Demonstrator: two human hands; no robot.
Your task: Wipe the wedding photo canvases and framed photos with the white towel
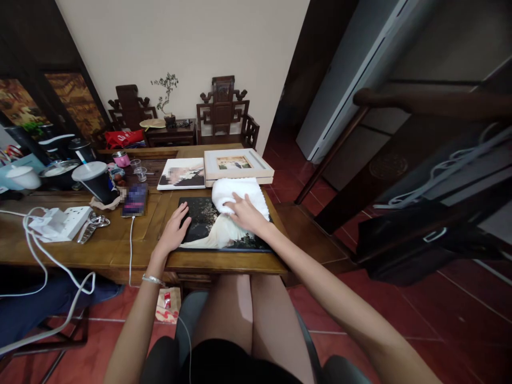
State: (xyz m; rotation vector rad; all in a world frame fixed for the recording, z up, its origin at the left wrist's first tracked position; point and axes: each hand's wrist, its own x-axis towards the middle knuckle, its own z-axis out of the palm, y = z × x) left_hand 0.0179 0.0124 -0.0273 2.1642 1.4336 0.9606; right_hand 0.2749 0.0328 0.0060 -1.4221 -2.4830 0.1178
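Photo print (204, 220) lay flat on the worktop (100, 242) at its near edge, right of a phone (135, 200). The left hand (174, 232) rested on its left border, fingers spread flat. The right hand (244, 213) pressed a white towel (237, 189) onto its upper part, fingers loosely spread over the cloth.

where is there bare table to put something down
Bare wood lies between the keys and the left hand, below the phone, crossed only by its cable. The back left is crowded with cups and a power strip.
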